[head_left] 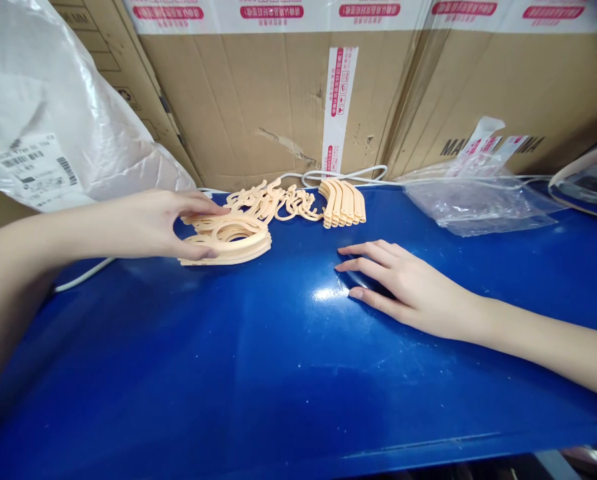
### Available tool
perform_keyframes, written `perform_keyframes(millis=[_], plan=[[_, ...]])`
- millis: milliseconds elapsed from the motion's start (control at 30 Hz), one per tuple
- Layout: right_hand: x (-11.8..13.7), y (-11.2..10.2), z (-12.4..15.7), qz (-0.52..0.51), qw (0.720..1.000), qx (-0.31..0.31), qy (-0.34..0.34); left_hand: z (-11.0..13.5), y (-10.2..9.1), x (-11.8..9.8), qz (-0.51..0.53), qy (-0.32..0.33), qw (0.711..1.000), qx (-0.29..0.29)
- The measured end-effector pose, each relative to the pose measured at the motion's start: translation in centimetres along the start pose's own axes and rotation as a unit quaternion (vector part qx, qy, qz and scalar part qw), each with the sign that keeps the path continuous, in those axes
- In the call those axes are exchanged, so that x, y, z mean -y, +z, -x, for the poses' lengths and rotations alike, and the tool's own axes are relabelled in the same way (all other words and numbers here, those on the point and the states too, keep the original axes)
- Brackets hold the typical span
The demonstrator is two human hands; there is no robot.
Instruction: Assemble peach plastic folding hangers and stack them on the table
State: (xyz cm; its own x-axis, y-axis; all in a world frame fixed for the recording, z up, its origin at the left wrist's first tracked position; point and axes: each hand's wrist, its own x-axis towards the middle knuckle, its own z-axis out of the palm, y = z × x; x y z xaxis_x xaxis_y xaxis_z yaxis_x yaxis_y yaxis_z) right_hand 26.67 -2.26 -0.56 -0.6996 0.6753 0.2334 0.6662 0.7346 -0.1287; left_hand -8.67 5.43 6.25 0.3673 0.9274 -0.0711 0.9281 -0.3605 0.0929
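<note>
My left hand (165, 222) is closed on a stack of flat peach plastic ring pieces (231, 240), thumb under and fingers over its left end, on the blue table (278, 360). My right hand (403, 283) lies flat on the table with its fingers stretched out, holding nothing. Behind the stack lies a loose heap of peach plastic parts (273, 200). Beside that heap sits a neat bundle of curved peach strips (342, 203).
Large cardboard boxes (278, 100) stand along the back edge. A white plastic bag (43, 113) with a label sits at the left, a clear plastic bag (473, 200) at the right. A white cable (348, 176) runs along the back.
</note>
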Motion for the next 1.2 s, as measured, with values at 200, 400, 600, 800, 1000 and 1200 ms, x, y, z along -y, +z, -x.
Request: perform_keyframes(millis=[200,400,600,800,1000,1200], plan=[[-0.04,0.02,-0.03,-0.003,1.0,-0.005,-0.005,-0.26,0.21,-0.31,-0.016,-0.011,0.999,0.026],[0.03,0.0,0.0,0.002,1.0,-0.002,-0.005,-0.43,0.38,-0.07,-0.028,-0.014,0.999,0.029],[-0.01,0.01,0.01,0.004,1.0,-0.003,-0.003,-0.56,0.72,0.27,-0.037,-0.006,0.999,0.035],[-0.02,0.01,0.08,0.008,1.0,0.003,-0.003,-0.6,0.9,0.47,-0.056,-0.007,0.998,0.035],[-0.06,0.04,0.06,0.009,1.0,0.004,-0.003,-0.56,0.98,0.51,-0.056,0.003,0.998,0.025],[-0.03,0.04,0.05,0.007,1.0,0.004,-0.001,-0.47,1.03,0.3,-0.057,-0.001,0.998,0.029]])
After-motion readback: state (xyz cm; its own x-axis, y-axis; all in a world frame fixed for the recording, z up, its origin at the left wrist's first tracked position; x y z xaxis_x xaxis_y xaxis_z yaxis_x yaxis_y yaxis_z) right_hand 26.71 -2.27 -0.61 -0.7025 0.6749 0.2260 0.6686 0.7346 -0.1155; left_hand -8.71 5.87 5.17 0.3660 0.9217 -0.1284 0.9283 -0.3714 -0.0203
